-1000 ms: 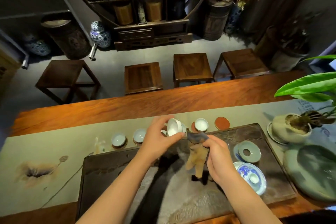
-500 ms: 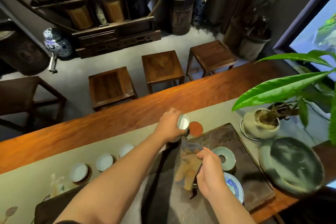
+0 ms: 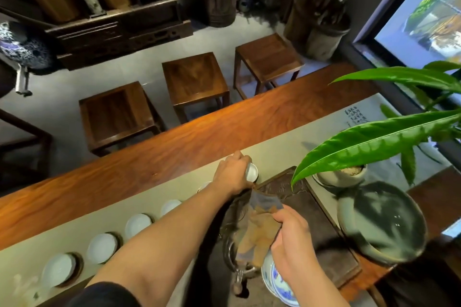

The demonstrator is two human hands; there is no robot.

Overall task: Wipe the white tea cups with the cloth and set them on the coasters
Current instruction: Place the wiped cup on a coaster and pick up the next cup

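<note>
My left hand (image 3: pixel 232 174) reaches far right along the grey table runner (image 3: pixel 282 147) and grips a white tea cup (image 3: pixel 251 171), holding it low, right over the spot at the right end of the row; the coaster beneath is hidden. My right hand (image 3: pixel 291 239) holds a brown and blue cloth (image 3: pixel 257 227) above the dark tea tray (image 3: pixel 311 209). Several white cups stand on dark coasters in a row to the left, among them one (image 3: pixel 58 269), another (image 3: pixel 102 248) and a third (image 3: pixel 138 224).
A pale potted plant (image 3: pixel 341 177) with long green leaves (image 3: pixel 374 142) overhangs the tray's right side. A large green glazed bowl (image 3: pixel 384 222) sits at the right. A blue-and-white dish (image 3: pixel 274 281) lies under my right hand. Wooden stools (image 3: pixel 117 112) stand beyond the table.
My left hand carried the cup from in front of me to the right end of the row and lowered it over the red coaster. The view swung right. The cloth stayed in my right hand.
</note>
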